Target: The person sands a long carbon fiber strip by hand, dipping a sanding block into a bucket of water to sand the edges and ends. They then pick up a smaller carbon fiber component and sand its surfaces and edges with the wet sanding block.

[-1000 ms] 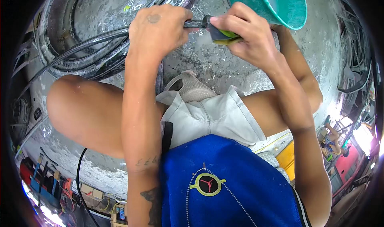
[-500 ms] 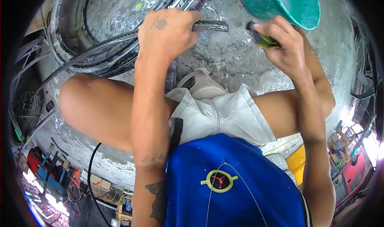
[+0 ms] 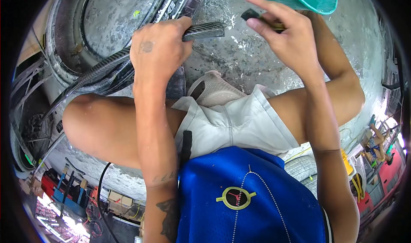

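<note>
My left hand point(image 3: 160, 46) is wrapped round a black rubber strip point(image 3: 205, 30) with a ribbed surface. Its cut end sticks out to the right of my fist, while the rest trails down to the left past my knee. Across a gap from that end, my right hand point(image 3: 287, 31) holds a small dark piece point(image 3: 250, 14) between thumb and fingers, its index finger stretched out. Something yellow-green shows under those fingers, mostly hidden by them. I cannot tell what kind of thing this is.
Black tyre rings and strips point(image 3: 64, 67) lie on the wet concrete floor at the left. A green bucket point(image 3: 323, 5) with pale liquid stands at the upper right. I sit low on a pale perforated seat point(image 3: 218, 86). Another person point(image 3: 376, 142) is far off at the right.
Both hands have shifted left, the left one also slightly down, bringing the strip along. My right index finger has stretched out from its curl. The bucket sits higher in view.
</note>
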`<control>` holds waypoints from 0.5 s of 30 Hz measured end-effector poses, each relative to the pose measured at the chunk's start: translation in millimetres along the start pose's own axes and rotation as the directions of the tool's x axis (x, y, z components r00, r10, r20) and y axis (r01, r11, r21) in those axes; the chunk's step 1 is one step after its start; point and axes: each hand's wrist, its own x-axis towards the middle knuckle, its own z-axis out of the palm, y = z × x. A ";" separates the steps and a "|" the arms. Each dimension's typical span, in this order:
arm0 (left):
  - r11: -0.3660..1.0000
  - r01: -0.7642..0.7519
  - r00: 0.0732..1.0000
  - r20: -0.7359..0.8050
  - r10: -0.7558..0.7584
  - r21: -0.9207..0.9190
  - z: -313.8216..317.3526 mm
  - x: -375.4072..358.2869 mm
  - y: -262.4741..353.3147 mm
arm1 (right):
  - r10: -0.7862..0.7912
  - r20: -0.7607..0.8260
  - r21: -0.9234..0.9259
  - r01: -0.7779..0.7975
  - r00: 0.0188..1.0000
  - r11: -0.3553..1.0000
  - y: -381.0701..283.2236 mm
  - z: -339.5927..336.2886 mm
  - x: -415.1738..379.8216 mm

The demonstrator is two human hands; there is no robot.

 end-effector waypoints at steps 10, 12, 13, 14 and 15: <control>0.995 0.088 0.996 0.007 -0.088 -0.044 3.8 -2.7 2.4 | 0.372 -0.234 0.241 -0.318 0.898 0.917 -63.9 35.8 -0.3; 0.992 0.116 0.993 0.007 -0.116 -0.041 3.0 -3.2 4.5 | 0.397 -0.234 0.212 -0.352 0.887 0.912 -72.3 35.2 12.6; 0.989 0.135 0.991 0.004 -0.135 -0.065 2.7 -2.5 5.2 | 0.482 -0.196 0.297 -0.417 0.854 0.859 -79.6 33.7 14.1; 0.987 0.140 0.990 0.003 -0.141 -0.075 3.0 -3.2 5.5 | 0.479 -0.192 0.287 -0.418 0.857 0.862 -82.6 34.3 9.3; 0.989 0.118 0.993 -0.017 -0.120 -0.094 3.4 -3.8 4.8 | 0.435 -0.261 0.230 -0.382 0.862 0.895 -82.3 36.6 0.7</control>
